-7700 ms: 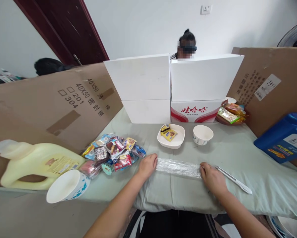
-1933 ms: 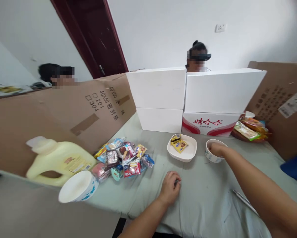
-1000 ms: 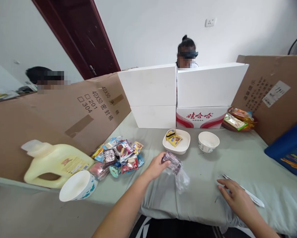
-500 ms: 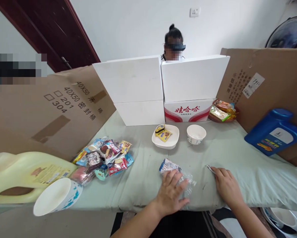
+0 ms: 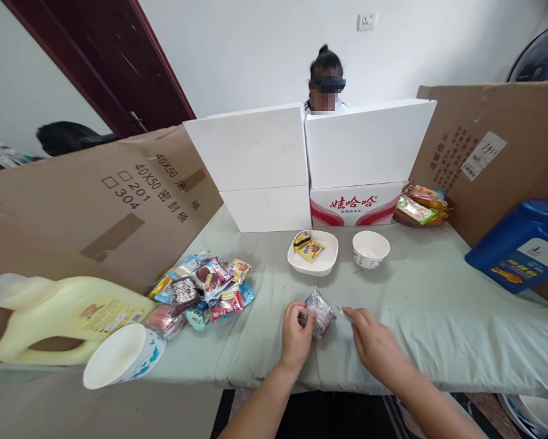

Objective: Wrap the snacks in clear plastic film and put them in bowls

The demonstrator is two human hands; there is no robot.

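- 1 wrapped packet (image 5: 322, 314), between the 2 hands, nearer than the white dish (image 5: 323, 263).
- 1 left hand (image 5: 296, 335): grip closed on packet's left side.
- 1 right hand (image 5: 378, 346): grip narrowed; any hold cannot be told.

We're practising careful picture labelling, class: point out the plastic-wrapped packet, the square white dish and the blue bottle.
Plastic-wrapped packet (image 5: 321, 314): head view, its upper surface.
Square white dish (image 5: 328, 252): head view, bare inside.
Blue bottle (image 5: 517, 247): head view, its body.

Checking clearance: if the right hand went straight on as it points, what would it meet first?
Most likely the plastic-wrapped packet, held by the left hand just ahead of the right hand; depth unclear.
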